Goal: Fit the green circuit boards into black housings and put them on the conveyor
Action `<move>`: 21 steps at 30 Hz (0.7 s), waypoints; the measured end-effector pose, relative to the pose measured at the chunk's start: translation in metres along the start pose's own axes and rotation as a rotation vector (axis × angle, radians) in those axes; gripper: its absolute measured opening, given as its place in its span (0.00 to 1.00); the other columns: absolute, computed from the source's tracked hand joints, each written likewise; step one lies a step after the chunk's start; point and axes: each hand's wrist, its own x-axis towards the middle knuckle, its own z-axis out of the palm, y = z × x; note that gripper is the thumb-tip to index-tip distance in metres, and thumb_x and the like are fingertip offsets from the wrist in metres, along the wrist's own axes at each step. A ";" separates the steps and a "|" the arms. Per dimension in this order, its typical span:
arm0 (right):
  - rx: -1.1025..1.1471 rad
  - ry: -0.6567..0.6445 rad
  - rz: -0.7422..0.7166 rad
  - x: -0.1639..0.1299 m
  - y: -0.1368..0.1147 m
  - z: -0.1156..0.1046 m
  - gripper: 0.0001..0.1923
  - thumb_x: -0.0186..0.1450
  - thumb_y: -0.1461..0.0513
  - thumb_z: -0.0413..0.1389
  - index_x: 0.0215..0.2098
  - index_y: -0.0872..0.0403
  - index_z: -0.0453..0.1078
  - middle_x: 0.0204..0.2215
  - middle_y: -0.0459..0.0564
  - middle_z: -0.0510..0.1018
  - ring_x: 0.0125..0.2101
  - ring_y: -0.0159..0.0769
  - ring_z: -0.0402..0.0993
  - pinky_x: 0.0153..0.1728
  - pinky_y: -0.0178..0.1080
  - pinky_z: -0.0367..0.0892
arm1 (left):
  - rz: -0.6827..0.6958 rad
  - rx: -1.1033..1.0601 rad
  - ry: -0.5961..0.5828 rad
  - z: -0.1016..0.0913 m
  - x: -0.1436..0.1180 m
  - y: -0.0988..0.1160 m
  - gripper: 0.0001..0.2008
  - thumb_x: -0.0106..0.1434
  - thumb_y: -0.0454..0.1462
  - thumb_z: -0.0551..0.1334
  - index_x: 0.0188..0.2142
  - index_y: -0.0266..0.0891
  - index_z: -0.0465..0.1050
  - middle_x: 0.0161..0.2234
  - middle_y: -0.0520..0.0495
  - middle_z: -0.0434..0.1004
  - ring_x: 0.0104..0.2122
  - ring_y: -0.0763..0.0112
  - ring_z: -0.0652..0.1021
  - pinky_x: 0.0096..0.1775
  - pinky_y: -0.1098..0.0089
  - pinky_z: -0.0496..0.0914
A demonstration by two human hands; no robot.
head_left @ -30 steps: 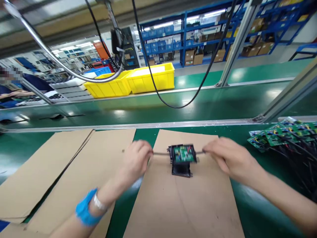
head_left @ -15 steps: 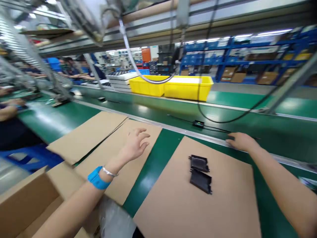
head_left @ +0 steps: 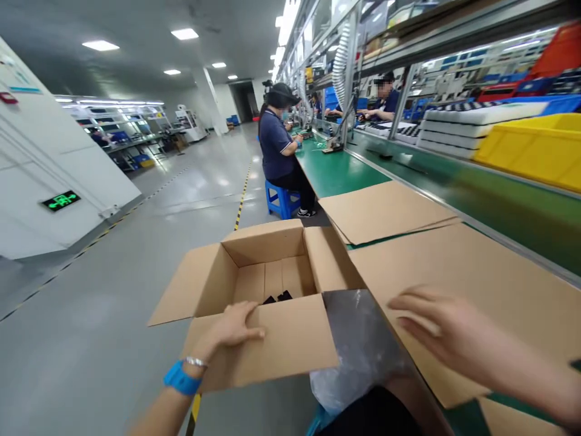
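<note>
An open cardboard box (head_left: pixel 267 351) stands by the left side of the workbench, with its flaps folded outward. My left hand (head_left: pixel 233 324) rests on its near flap, thumb apart from the fingers, by the fold at the opening. Small black parts (head_left: pixel 278 297) lie inside on the box bottom, partly hidden behind the near wall. My right hand (head_left: pixel 447 324), slightly blurred, is over a flat cardboard sheet (head_left: pixel 490 266) on the bench; its fingers are apart with nothing between them. Whether it touches the sheet I cannot tell.
Another cardboard sheet (head_left: pixel 385 209) lies farther along the green bench (head_left: pixel 345 175). Clear plastic (head_left: pixel 349 363) hangs between box and bench. A co-worker (head_left: pixel 279 139) sits on a blue stool (head_left: pixel 281 200) ahead. A yellow bin (head_left: pixel 535 151) and white foam trays (head_left: pixel 454 133) stand at right.
My view has swung left from the bench to the box. My left hand has moved from above the sheets to the box flap; my right hand has left the bench's rail and come over a sheet.
</note>
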 end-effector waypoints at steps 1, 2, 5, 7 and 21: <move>0.042 -0.123 -0.045 0.036 -0.023 0.018 0.12 0.69 0.60 0.48 0.43 0.51 0.73 0.39 0.53 0.75 0.40 0.38 0.72 0.41 0.38 0.67 | -0.018 -0.009 0.001 0.016 -0.010 -0.004 0.33 0.47 0.55 0.69 0.50 0.42 0.72 0.44 0.42 0.77 0.43 0.54 0.75 0.45 0.59 0.66; 0.057 -0.229 -0.073 0.070 -0.045 0.039 0.09 0.67 0.62 0.51 0.42 0.51 0.73 0.39 0.52 0.75 0.41 0.39 0.71 0.41 0.39 0.67 | -0.045 -0.016 0.016 0.031 -0.019 -0.005 0.31 0.49 0.53 0.68 0.50 0.42 0.72 0.43 0.42 0.77 0.44 0.54 0.75 0.46 0.60 0.65; -0.050 -0.503 -0.087 0.145 -0.088 0.113 0.21 0.54 0.58 0.66 0.44 0.55 0.72 0.42 0.56 0.74 0.46 0.49 0.69 0.46 0.46 0.65 | -0.162 -0.040 0.072 0.072 -0.035 0.007 0.20 0.60 0.47 0.63 0.48 0.41 0.72 0.44 0.41 0.75 0.45 0.54 0.72 0.48 0.57 0.62; -0.120 -0.636 -0.043 0.164 -0.099 0.161 0.31 0.45 0.60 0.71 0.46 0.58 0.72 0.43 0.60 0.75 0.46 0.54 0.69 0.46 0.50 0.64 | -0.238 -0.070 0.072 0.087 -0.042 0.018 0.17 0.64 0.44 0.60 0.50 0.41 0.71 0.45 0.40 0.74 0.47 0.54 0.71 0.51 0.55 0.59; -0.051 -0.528 0.118 0.135 -0.093 0.230 0.16 0.56 0.70 0.50 0.37 0.50 0.73 0.31 0.51 0.80 0.36 0.46 0.76 0.34 0.41 0.59 | -0.343 -0.004 -0.756 0.080 0.077 -0.112 0.32 0.61 0.49 0.62 0.59 0.36 0.60 0.56 0.35 0.66 0.48 0.56 0.74 0.48 0.52 0.70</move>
